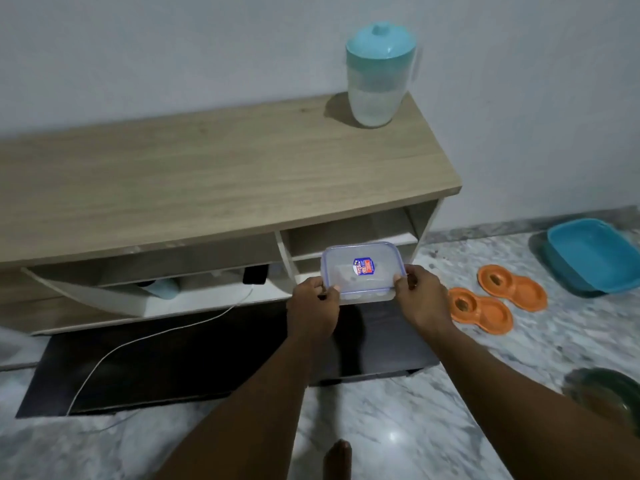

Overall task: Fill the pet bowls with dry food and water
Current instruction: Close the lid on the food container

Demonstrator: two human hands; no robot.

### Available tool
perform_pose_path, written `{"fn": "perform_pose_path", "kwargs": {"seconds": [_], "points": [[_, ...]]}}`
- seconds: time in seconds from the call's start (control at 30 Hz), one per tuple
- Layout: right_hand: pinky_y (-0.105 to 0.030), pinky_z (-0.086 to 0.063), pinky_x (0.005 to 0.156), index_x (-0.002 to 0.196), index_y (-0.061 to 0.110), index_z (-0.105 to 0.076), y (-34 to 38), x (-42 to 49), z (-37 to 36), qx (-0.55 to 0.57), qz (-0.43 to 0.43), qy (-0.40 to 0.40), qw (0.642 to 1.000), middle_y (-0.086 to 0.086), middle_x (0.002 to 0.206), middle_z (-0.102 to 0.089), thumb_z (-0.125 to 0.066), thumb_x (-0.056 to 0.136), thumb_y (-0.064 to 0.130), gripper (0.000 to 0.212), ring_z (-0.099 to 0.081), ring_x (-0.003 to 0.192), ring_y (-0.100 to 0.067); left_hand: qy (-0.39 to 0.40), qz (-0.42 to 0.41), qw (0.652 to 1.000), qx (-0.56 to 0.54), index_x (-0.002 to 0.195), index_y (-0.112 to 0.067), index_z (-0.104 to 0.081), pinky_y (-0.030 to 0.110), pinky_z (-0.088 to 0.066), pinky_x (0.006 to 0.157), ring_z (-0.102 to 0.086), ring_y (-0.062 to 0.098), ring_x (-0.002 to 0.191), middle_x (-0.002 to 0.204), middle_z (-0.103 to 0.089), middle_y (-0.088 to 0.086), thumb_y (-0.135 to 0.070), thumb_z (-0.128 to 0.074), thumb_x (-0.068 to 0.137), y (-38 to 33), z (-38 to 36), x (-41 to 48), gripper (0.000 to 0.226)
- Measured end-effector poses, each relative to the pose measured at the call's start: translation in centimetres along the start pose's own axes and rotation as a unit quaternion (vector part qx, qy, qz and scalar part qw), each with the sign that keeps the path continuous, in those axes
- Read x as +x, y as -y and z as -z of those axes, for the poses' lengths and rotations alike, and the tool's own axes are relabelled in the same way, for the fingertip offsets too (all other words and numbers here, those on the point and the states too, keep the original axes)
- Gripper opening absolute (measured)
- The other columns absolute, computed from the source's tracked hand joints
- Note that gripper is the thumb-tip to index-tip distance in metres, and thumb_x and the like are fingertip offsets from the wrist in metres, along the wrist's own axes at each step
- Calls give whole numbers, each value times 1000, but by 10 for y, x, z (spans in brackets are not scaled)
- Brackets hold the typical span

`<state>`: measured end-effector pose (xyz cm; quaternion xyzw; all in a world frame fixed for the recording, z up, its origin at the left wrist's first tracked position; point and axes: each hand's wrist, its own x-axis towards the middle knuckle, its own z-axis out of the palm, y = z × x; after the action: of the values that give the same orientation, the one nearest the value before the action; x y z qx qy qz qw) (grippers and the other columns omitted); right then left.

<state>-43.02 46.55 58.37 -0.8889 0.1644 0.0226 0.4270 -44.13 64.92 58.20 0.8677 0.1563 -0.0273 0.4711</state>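
I hold a clear plastic food container (362,271) with a blue-rimmed lid and a sticker, in front of the cabinet's open shelf. My left hand (316,299) grips its left edge and my right hand (420,296) grips its right edge. Two orange double pet bowls (481,310) (512,287) lie on the marble floor to the right. A teal-lidded translucent water jug (377,77) stands on the right end of the wooden cabinet top (207,174). What is inside the container I cannot tell.
A blue plastic tub (595,256) lies on the floor at the far right by the wall. A dark green round object (609,398) sits at the lower right. A white cable (145,341) trails from the shelf over a black panel (173,362). My foot (337,459) shows below.
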Motion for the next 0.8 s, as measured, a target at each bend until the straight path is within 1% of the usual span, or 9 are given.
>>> {"fn": "perform_pose_path", "kwargs": {"seconds": [0.1, 0.13, 0.23, 0.4, 0.5, 0.63, 0.7, 0.73, 0.8], "points": [[-32, -44, 79, 117, 7, -68, -10, 47, -29, 1, 23, -24, 999, -16, 108, -73, -54, 99, 24, 28, -66, 102, -36, -33, -15, 999, -5, 87, -9, -70, 30, -50, 74, -66, 23, 79, 80, -71, 3, -33, -63, 87, 14, -23, 44, 25], [-34, -46, 81, 117, 8, -67, -14, 63, -39, 2, 31, -32, 999, -15, 107, -74, -54, 99, 25, 28, -66, 102, -36, -44, -21, 999, -10, 80, -10, -68, 31, -50, 72, -66, 25, 78, 73, -68, 2, -37, -60, 84, 21, -31, 59, 29], [-36, -47, 84, 118, 8, -66, -23, 101, -61, 4, 49, -46, 998, -13, 105, -73, -53, 100, 28, 30, -66, 100, -34, -59, -38, 998, -4, 54, -17, -41, 31, -39, 62, -53, 33, 62, 52, -41, -6, -39, -57, 81, 35, -51, 94, 38], [-26, -37, 78, 120, 5, -65, -34, 134, -86, 15, 69, -42, 997, -13, 107, -72, -53, 102, 28, 32, -64, 93, -27, -79, -28, 996, -5, 54, -19, -39, 25, -34, 62, -42, 9, 51, 51, -41, -9, -26, -65, 91, 53, -69, 130, 46], [-28, -39, 79, 125, 7, -64, -39, 144, -97, 29, 78, -43, 996, -13, 108, -71, -53, 102, 30, 34, -64, 92, -24, -73, -37, 997, -4, 59, -19, -43, 26, -42, 62, -49, 15, 57, 56, -47, -7, -31, -64, 92, 60, -74, 145, 41], [-28, -37, 79, 131, 6, -61, -40, 158, -102, 3, 88, -58, 994, -18, 111, -71, -51, 103, 33, 40, -64, 105, -35, -87, -40, 995, -10, 59, -18, -43, 26, -37, 63, -49, 15, 57, 57, -46, -7, -37, -64, 91, 63, -78, 157, 43], [-29, -37, 78, 126, 4, -60, -43, 164, -105, -12, 95, -61, 994, -21, 113, -69, -48, 104, 34, 40, -62, 109, -38, -100, -58, 993, 6, 74, -13, -55, 29, -41, 69, -60, 26, 74, 71, -57, 0, -40, -60, 94, 63, -82, 154, 33], [-32, -39, 81, 127, 3, -58, -45, 163, -106, -21, 112, -72, 991, -23, 117, -66, -46, 104, 35, 41, -60, 111, -40, -111, -73, 990, 41, 91, -9, -61, 31, -42, 76, -61, 28, 89, 87, -62, 6, -40, -55, 96, 62, -83, 148, 31], [-41, -43, 92, 135, 1, -50, -56, 153, -109, -75, 185, -126, 972, -23, 132, -55, -44, 104, 33, 44, -52, 121, -39, -152, -146, 966, 150, 124, -5, -53, 36, -42, 93, -53, 29, 115, 120, -56, 14, -33, -49, 98, 68, -86, 133, 39]]}}
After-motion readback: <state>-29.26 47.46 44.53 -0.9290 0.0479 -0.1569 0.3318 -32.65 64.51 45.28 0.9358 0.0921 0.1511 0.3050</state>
